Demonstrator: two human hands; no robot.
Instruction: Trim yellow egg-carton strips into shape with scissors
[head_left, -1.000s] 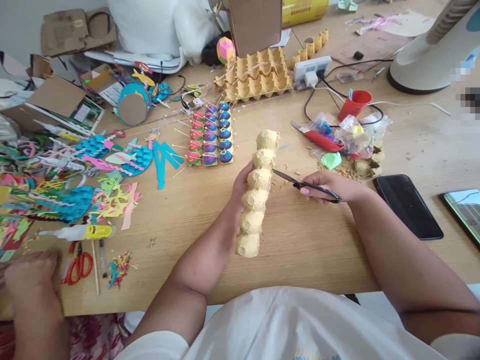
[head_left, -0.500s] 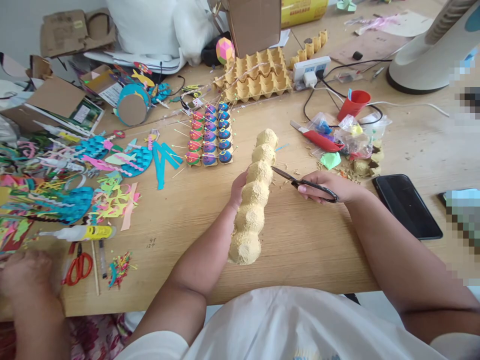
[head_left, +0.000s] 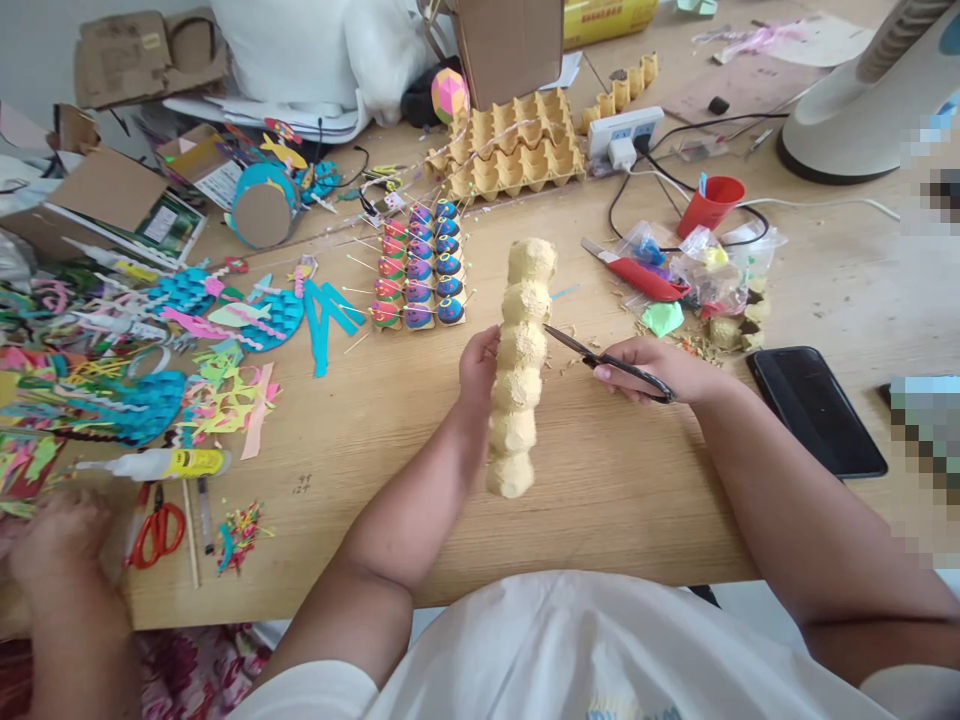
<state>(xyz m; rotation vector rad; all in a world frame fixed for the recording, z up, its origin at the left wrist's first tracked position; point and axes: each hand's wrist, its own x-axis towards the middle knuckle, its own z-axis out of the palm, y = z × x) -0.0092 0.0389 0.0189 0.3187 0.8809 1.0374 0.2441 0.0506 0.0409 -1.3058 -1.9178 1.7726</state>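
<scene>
A bumpy, pale yellow egg-carton strip (head_left: 517,385) is held up over the wooden table. My left hand (head_left: 478,370) grips it from the left side; part of the fingers is hidden behind the strip. My right hand (head_left: 637,368) is closed on the handles of dark scissors (head_left: 581,348), whose tip points left at the strip's right edge near its upper part. Small yellowish scraps (head_left: 570,335) lie on the table behind the scissors. Rows of painted egg-carton cups with pins (head_left: 420,268) stand farther back, left of the strip.
A phone (head_left: 816,412), a red cup (head_left: 710,205) and a red-handled knife (head_left: 637,275) lie or stand on the right. Egg trays (head_left: 517,150) are at the back. Colourful craft pieces, a glue bottle (head_left: 169,463) and red scissors (head_left: 157,532) are left, beside another person's hand (head_left: 64,540).
The strip's near end has swung right and away from my body, and the strip has tilted. My left hand has turned slightly with it. My right hand and the scissors have barely moved.
</scene>
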